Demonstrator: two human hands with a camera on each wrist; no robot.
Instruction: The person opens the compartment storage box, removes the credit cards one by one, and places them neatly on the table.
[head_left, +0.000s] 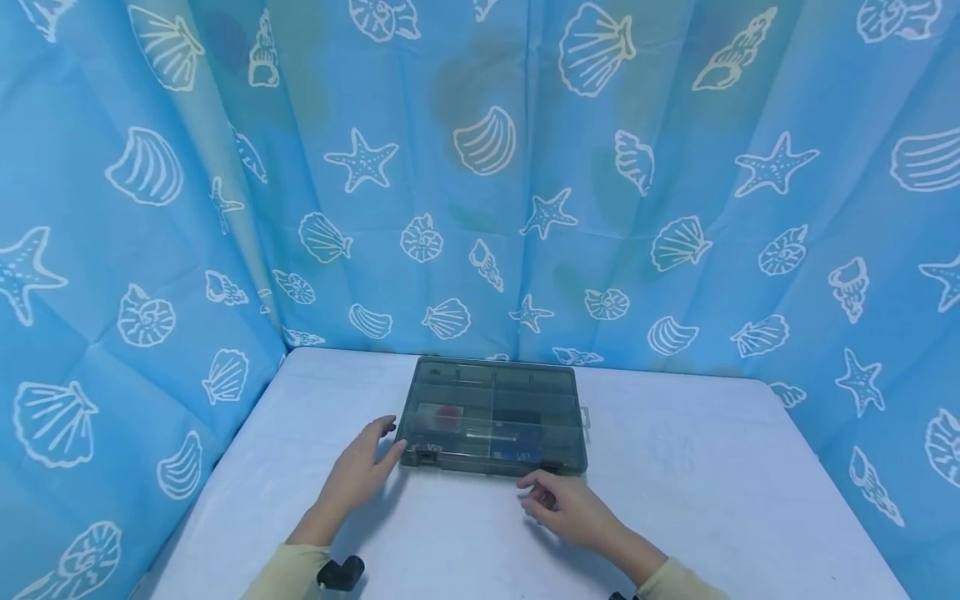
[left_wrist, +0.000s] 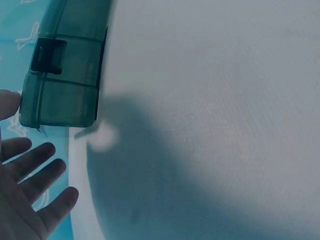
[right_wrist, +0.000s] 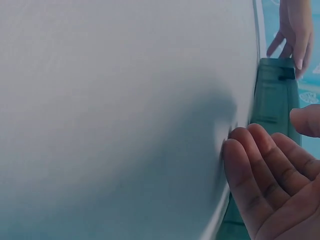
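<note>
- Head view: left hand [head_left: 360,467], fingers relaxed, touches box [head_left: 495,417] at 9 o'clock.
- Right hand [head_left: 570,504] loosely open, empty, near latch [head_left: 551,467].
- Risk: the closed box could skid on the tabletop [head_left: 712,500] under an uneven push.

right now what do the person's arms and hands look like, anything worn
Both hands are bare: left hand, right hand. No rings or gloves show. Each arm has a pale yellow-green long sleeve ending above the wrist, with a small black camera mount by the left sleeve.

A makeshift recording booth rather than a lived-in room: a blue curtain [head_left: 480,167] printed with white shells and starfish hangs close around three sides of a plain white tabletop [head_left: 675,467], hiding whatever lies behind.
</note>
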